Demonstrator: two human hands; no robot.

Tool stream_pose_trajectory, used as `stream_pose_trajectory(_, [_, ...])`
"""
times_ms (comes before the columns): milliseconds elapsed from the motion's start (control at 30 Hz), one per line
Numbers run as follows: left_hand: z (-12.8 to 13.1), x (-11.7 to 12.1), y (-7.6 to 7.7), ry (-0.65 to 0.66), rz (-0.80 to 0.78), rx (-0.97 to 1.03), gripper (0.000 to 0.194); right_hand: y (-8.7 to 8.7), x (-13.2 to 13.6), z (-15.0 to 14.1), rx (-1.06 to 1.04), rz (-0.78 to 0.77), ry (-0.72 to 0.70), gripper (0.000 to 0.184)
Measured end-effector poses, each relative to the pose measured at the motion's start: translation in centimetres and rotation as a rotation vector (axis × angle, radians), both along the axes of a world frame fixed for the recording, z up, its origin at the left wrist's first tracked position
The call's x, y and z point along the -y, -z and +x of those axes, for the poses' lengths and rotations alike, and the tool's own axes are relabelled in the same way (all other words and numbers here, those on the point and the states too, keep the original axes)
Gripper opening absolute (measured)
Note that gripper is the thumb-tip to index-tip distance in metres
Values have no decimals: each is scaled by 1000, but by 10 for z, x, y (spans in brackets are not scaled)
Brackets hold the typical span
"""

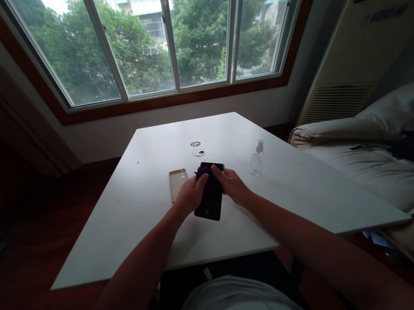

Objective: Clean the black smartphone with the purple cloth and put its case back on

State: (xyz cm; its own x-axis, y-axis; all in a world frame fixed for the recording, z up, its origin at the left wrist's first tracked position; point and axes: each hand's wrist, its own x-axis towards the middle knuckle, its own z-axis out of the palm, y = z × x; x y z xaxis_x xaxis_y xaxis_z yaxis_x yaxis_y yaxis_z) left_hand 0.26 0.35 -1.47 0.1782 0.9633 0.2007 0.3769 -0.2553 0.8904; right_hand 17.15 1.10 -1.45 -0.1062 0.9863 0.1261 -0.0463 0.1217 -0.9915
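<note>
A black smartphone [211, 199] is held tilted above the white table. My right hand [232, 185] grips its right edge, thumb on the upper part of the phone's face. In my left hand [191, 192], a bunched purple cloth [202, 171] is pressed against the top left of the phone; the fingers are closed round it. Whether the left fingers also hold the phone's edge is hidden. Just left of the left hand lies a gold phone case [176, 182], partly covered by that hand. A clear spray bottle [256, 160] stands to the right of the right hand.
The white table [125, 237] reaches toward a window [167, 34]. Two small round items [198, 153] lie beyond the phone, and a tiny dark bit [137, 162] sits farther left. To the right is a bed [376, 169] with rumpled bedding, near a tall air conditioner [363, 44].
</note>
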Motion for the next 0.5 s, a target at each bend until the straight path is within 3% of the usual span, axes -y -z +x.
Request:
stream_pose_trajectory(167, [0, 3, -5, -92, 30, 20, 60, 3, -1, -1, 2, 10, 0, 63])
stream_pose_trajectory(300, [-1, 1, -3, -104, -55, 215, 61, 4, -2, -2, -28, -39, -7, 64])
stream_pose_trajectory(500, [1, 0, -4, -36, -228, 228, 60, 3, -6, 0, -126, -156, 13, 65])
